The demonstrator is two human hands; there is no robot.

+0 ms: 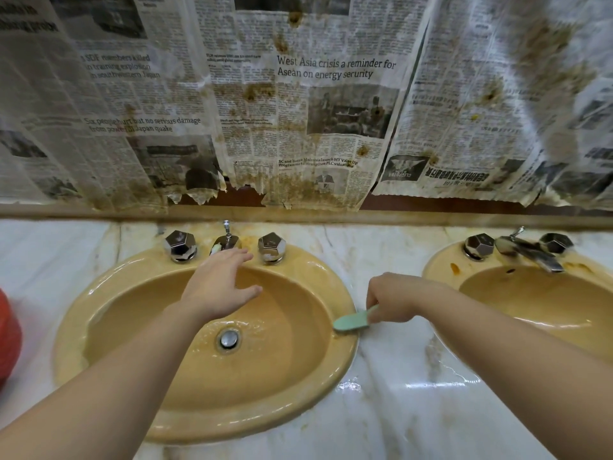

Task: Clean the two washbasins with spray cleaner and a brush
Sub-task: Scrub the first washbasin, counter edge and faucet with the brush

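Brush (pixel 351 322) rests on the left washbasin (pixel 109 386) rim, gripped by the right hand (pixel 396 298); left hand (pixel 220 282) hovers open at the tap (pixel 226 242).

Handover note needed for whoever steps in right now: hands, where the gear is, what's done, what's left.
Left hand: open, fingers spread, reaching over the left basin toward its tap; holds nothing.
Right hand: grips the green brush, whose head rests on the left basin's right rim.
Spray cleaner: not in view.
Done, by the look of it: the left basin is wet and shows no obvious stains; water pools around its drain.
Left: the right basin still has brown stains on its rim, and grime on its tap. The marble counter between them is wet.
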